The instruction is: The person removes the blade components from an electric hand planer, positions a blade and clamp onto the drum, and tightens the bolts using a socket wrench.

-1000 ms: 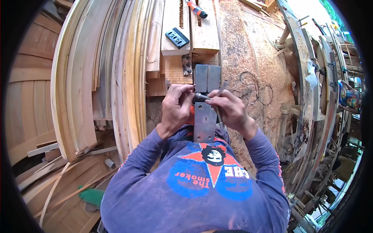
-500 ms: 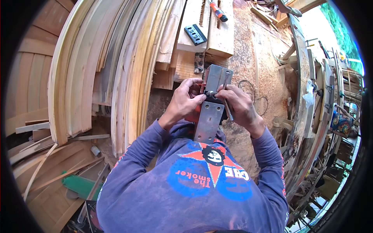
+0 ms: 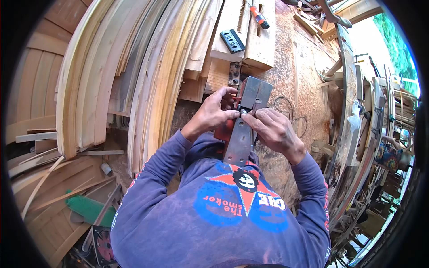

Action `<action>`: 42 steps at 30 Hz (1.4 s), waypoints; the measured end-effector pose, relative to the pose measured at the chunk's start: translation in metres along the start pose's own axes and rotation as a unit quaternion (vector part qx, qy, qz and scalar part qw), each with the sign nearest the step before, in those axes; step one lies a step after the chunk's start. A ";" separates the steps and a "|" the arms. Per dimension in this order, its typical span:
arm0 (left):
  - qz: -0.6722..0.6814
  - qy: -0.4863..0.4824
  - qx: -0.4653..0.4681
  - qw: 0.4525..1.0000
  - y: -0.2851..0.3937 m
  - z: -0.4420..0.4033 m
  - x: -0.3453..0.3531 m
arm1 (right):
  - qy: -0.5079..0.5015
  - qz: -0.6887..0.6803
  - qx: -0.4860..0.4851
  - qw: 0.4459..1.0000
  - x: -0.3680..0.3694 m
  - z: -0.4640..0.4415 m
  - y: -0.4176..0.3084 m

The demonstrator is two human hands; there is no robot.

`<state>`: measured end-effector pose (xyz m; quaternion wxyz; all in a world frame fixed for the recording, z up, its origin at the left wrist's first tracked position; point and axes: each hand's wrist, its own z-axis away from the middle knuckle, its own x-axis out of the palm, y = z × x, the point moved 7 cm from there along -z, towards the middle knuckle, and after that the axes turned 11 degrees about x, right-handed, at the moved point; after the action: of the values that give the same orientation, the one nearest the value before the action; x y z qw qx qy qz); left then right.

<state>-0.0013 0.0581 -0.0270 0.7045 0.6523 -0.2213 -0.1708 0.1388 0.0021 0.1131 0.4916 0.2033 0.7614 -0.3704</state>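
Observation:
An upturned hand planer with a metal sole (image 3: 240, 142) lies against the person's lap, its front plate (image 3: 257, 91) pointing away. My left hand (image 3: 213, 112) is at the planer's left side, thumb and fingertips closed around the middle gap. My right hand (image 3: 276, 131) has its fingers pinched on a thin metal tool (image 3: 256, 107) beside the same gap. A small round metal part (image 3: 243, 112) shows between the two hands. What the left fingertips grip is too small to make out. The planer's red body (image 3: 223, 130) shows below my left hand.
Beyond the planer, a dark slotted block (image 3: 232, 41) and an orange-black screwdriver-like tool (image 3: 259, 18) lie on mortised timbers (image 3: 261, 48). Long boards (image 3: 96, 71) are stacked at the left. A cable (image 3: 292, 111) lies on the sawdust at the right. A person (image 3: 388, 154) is at the far right.
The view has swung, so the planer appears tilted and farther right. My right hand's tool has shifted from beside the planer to over its front plate's edge. Both hands stay at the gap.

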 end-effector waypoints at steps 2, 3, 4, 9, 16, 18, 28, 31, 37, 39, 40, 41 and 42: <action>0.022 0.017 0.018 0.999 -0.005 0.003 0.003 | -0.019 0.052 0.022 0.998 0.000 -0.001 0.001; 0.044 0.032 0.035 0.998 -0.002 0.004 0.004 | -0.018 0.052 0.024 0.998 -0.003 -0.003 0.000; 0.044 0.030 0.034 0.998 0.000 0.007 0.007 | -0.016 0.079 0.009 0.997 -0.005 -0.004 -0.002; -0.042 0.081 0.139 0.986 0.029 0.018 0.012 | -0.120 0.234 -0.014 0.965 -0.016 -0.013 -0.022; -0.121 0.122 0.199 0.965 0.029 0.020 0.014 | -0.121 0.260 -0.109 0.952 -0.019 -0.021 -0.028; -0.112 0.126 0.195 0.966 0.028 0.021 0.014 | -0.121 0.259 -0.138 0.948 -0.022 -0.024 -0.029; -0.098 0.138 0.208 0.963 0.028 0.023 0.013 | -0.113 0.270 -0.189 0.937 -0.019 -0.039 -0.040; -0.105 0.147 0.214 0.960 0.028 0.023 0.013 | -0.148 0.285 -0.201 0.925 -0.018 -0.036 -0.045; -0.116 0.159 0.259 0.946 0.027 0.023 0.013 | -0.151 0.295 -0.229 0.915 -0.014 -0.029 -0.047; -0.129 0.169 0.279 0.937 0.029 0.023 0.013 | -0.151 0.283 -0.232 0.918 -0.015 -0.030 -0.046; -0.127 0.168 0.279 0.937 0.030 0.023 0.014 | -0.150 0.269 -0.234 0.922 -0.016 -0.031 -0.045; -0.120 0.167 0.260 0.943 0.030 0.023 0.014 | -0.151 0.269 -0.233 0.922 -0.015 -0.031 -0.043; -0.112 0.165 0.241 0.950 0.029 0.023 0.013 | -0.143 0.256 -0.218 0.931 -0.016 -0.033 -0.040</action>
<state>-0.0038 0.0341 0.0039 0.5292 0.8424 -0.0621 -0.0806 0.0987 0.0029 0.1498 0.7056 0.2244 0.6672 -0.0819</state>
